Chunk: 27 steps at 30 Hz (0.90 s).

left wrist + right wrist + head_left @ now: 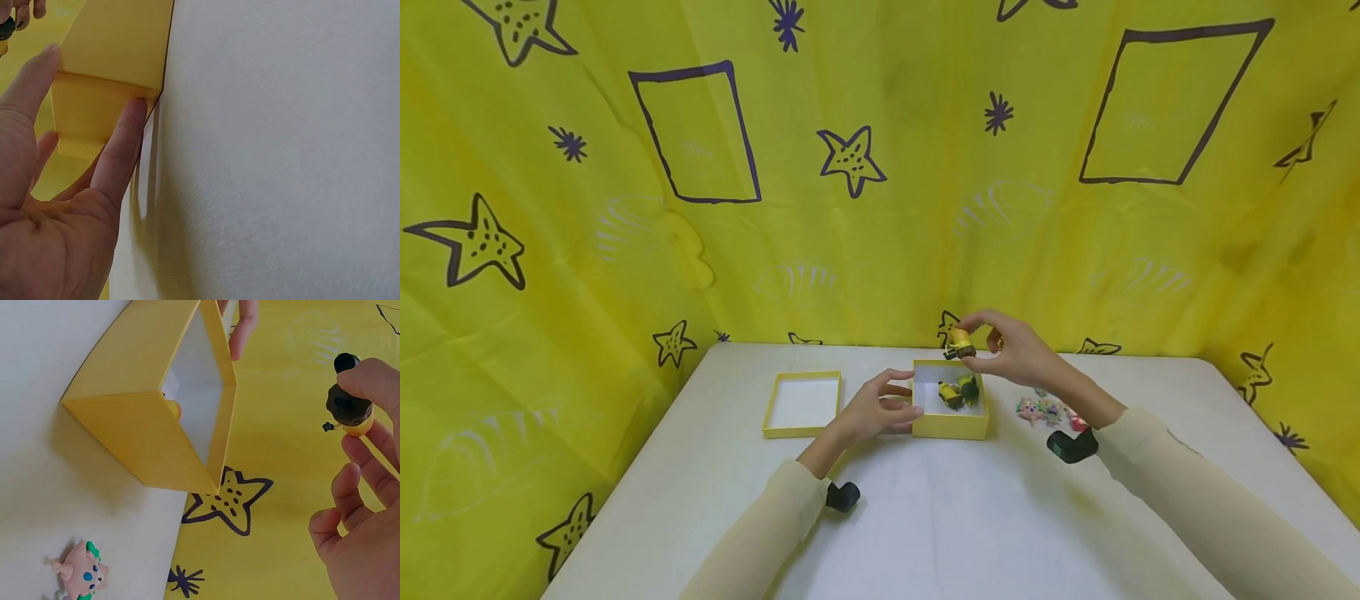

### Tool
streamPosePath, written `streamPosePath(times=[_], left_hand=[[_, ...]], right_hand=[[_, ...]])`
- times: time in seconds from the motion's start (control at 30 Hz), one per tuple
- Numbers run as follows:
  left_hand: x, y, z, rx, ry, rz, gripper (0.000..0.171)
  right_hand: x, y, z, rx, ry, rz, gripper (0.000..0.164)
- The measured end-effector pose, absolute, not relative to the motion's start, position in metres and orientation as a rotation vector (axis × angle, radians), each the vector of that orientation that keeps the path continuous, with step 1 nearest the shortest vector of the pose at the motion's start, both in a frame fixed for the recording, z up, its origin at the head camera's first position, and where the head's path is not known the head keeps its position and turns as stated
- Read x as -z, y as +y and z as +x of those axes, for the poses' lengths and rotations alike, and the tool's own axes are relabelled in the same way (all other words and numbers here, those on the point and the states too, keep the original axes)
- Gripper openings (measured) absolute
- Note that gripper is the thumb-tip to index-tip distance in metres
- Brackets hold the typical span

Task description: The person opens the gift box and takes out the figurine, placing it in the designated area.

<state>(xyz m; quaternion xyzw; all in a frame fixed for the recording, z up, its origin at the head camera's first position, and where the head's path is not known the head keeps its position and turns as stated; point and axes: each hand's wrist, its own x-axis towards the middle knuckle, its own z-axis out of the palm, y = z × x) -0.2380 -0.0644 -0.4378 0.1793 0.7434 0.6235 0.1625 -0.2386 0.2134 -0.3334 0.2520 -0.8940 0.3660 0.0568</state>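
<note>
My right hand (1017,348) pinches a small yellow-and-dark-brown toy figure (351,405) between thumb and fingers, above the back right of an open yellow box (950,427). Inside the box's white interior lie a yellow-and-brown toy figure (951,395) and a dark green one (970,390); their details are too small to tell. Against the box's left side rests my left hand (874,407), fingers extended and spread along the wall. In the left wrist view its thumb and fingertips (133,112) touch the yellow cardboard.
A yellow-rimmed lid (797,432) lies white side up on the white table (880,517), left of the box. Right of the box are several small toy figures, among them a pink one (81,570) with green and blue parts. A yellow patterned curtain (917,250) hangs behind.
</note>
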Motion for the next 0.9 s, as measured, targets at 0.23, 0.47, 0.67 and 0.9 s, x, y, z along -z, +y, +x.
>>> streamPosePath(times=[0.23, 0.47, 0.67, 0.9], left_hand=[[0.438, -0.065, -0.239, -1.771, 2.131, 0.524, 0.068], [0.438, -0.066, -0.239, -1.779, 2.117, 0.527, 0.069], [0.437, -0.065, -0.238, -1.783, 2.103, 0.512, 0.070], [0.437, -0.065, -0.238, -1.796, 2.088, 0.498, 0.070]], right_hand=[[0.337, 0.224, -0.233, -1.113, -2.713, 0.774, 0.042], [0.344, 0.239, -0.225, -1.100, -2.715, 0.784, 0.043], [0.351, 0.258, -0.214, -1.099, -2.771, 0.716, 0.044], [0.359, 0.284, -0.201, -1.048, -2.821, 0.637, 0.045]])
